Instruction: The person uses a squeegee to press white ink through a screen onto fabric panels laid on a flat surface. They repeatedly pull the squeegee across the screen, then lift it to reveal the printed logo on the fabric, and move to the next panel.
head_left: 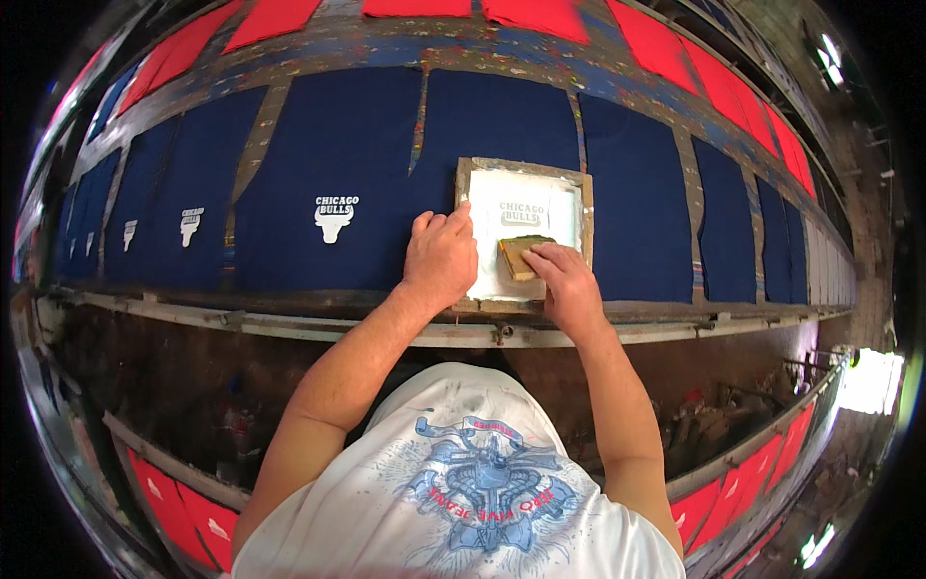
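A wooden-framed printing screen (522,170) with a white ink-covered mesh lies on a navy blue fabric panel (502,116) on the long table. My left hand (441,256) presses on the frame's left edge, fingers curled over the wood. My right hand (564,280) grips a small wooden squeegee (521,254) that rests on the mesh near the frame's lower part. Left of the frame, a navy panel (318,145) bears a white bull-head print with lettering (335,216).
Several more navy panels (637,193) line the table on both sides; those at far left carry the same white print (191,224). Red fabric pieces (540,14) lie along the far edge and on a lower rack (743,482). A metal rail (289,328) runs along the near edge.
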Demonstrator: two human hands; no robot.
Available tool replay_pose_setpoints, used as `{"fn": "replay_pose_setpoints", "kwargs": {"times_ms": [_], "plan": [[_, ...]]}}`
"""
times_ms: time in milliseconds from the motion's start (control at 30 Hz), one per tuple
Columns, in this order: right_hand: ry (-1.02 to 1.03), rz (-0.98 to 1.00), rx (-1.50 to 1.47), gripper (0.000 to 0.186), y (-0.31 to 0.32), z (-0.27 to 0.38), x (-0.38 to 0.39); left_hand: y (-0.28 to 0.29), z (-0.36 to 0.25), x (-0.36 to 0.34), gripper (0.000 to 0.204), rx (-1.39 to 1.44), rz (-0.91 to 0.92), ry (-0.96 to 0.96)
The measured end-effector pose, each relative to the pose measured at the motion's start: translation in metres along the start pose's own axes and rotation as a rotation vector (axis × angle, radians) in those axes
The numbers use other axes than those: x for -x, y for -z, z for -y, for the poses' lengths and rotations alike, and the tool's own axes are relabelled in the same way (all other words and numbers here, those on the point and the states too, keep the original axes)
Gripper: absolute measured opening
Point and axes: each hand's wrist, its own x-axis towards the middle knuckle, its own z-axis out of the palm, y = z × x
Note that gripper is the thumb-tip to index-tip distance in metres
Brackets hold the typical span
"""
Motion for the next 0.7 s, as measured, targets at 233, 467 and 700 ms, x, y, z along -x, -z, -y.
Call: {"fn": "replay_pose_setpoints", "kwargs": {"times_ms": [233, 467, 700], "plan": [[0.037, 0.006, 0.015, 0.048, -0.005, -0.044, -0.063, 0.001, -0.011, -0.003, 0.032, -0.025, 0.009, 0.076], [0.072, 0.039, 0.005, 0.049, 0.001, -0.064, -0.1, 0.0, -0.023, -0.005, 0.03, -0.046, -0.014, 0.183], [0.232, 0.092, -0.042, 0.037, 0.003, -0.048, -0.044, -0.006, -0.031, -0.005, 0.03, -0.049, -0.036, 0.253]]}}
